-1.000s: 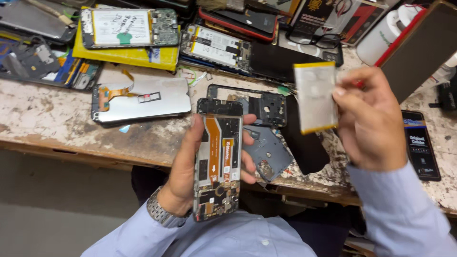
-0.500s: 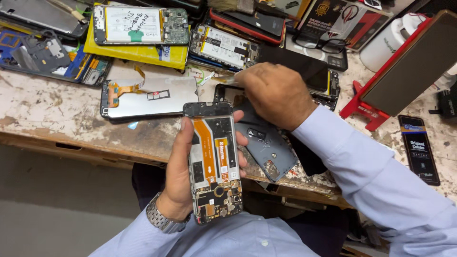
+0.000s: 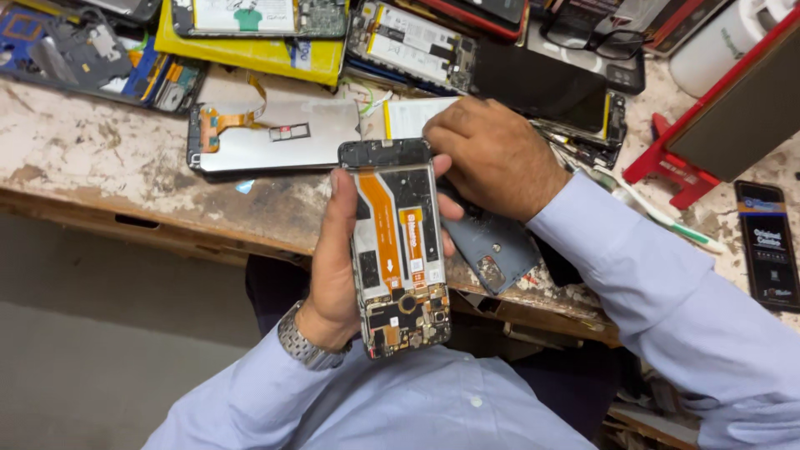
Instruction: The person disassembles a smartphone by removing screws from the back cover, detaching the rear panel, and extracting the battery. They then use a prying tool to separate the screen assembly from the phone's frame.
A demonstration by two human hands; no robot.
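My left hand [image 3: 332, 258] grips an opened phone [image 3: 398, 250] upright over the bench edge, back cover off, with orange flex cables and a circuit board showing in its empty battery bay. A metal watch sits on that wrist. My right hand [image 3: 500, 154] rests on the bench just behind the phone. Its curled fingers lie on the right edge of a flat white battery [image 3: 410, 117] that is on the bench. A grey back cover [image 3: 493, 248] lies under my right wrist.
A display panel with an orange flex [image 3: 267, 133] lies left of the battery. Behind it are a yellow packet [image 3: 250, 48], several opened phones and glasses [image 3: 593, 37]. A red stand [image 3: 667, 167], a toothbrush [image 3: 667, 218] and a black packet [image 3: 767, 242] lie at the right. The worn bench edge [image 3: 125, 204] runs below.
My right hand held the white battery up in the air, then carried it down and left onto the bench behind the phone. My left hand kept the phone nearly still.
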